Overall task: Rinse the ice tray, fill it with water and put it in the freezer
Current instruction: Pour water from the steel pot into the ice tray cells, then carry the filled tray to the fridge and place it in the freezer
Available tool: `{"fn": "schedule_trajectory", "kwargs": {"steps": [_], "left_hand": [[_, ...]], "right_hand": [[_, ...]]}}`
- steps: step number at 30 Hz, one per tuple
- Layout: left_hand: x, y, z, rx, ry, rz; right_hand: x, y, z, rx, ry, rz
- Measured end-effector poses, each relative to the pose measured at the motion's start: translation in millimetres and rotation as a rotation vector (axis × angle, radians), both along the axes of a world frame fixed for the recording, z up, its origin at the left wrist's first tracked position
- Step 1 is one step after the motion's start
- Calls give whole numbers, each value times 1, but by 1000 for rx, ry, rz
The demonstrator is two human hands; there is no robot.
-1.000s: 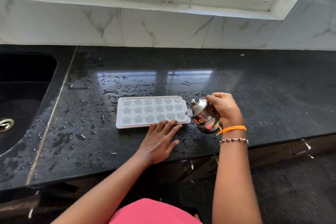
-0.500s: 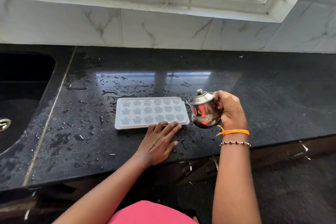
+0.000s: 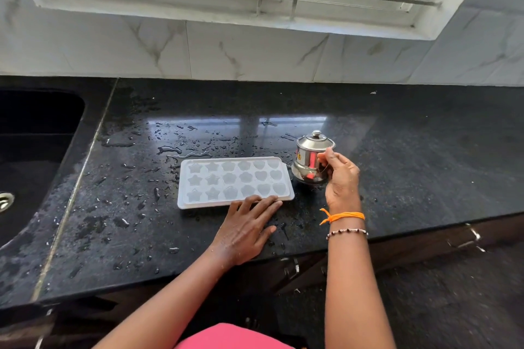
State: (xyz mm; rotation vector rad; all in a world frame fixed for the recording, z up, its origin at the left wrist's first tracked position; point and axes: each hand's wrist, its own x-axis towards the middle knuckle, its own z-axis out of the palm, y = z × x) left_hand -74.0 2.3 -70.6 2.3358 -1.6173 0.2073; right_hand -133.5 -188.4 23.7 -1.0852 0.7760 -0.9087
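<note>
The right hand [image 3: 340,178] covers the near right side of the steel pot [image 3: 310,160], so its handle and how the fingers close on it cannot be made out. The left hand's [image 3: 246,228] fingertips hide part of the near rim of the ice tray [image 3: 235,180]. Whether the tray's star and heart cells hold water is unclear. Far left of the left hand, the sink [image 3: 34,156] is cut off by the frame edge. The yellow sticker on the pot is too small to read.

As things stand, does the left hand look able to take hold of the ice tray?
Probably yes. The left hand lies flat on the countertop with its fingertips already at the near edge of the ice tray; nothing lies between them, and the steel pot stands off to the tray's right.
</note>
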Motion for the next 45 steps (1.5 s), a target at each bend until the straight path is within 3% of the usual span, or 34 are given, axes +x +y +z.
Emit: {"fn": "schedule_trajectory", "kwargs": {"steps": [19,28,37,45], "left_hand": [[1,-1,0,-16,-1,0],[0,0,0,-19,-17,-14],[-1,1,1,8,9,-24],[-1,3,2,-32,56,-28]], "right_hand": [[-4,6,-26,80,-37,5],[-6,10,-19,221,212,-42],[-7,18,-9,191,339,-39],[-10,24,-32,302,238,-322]]}}
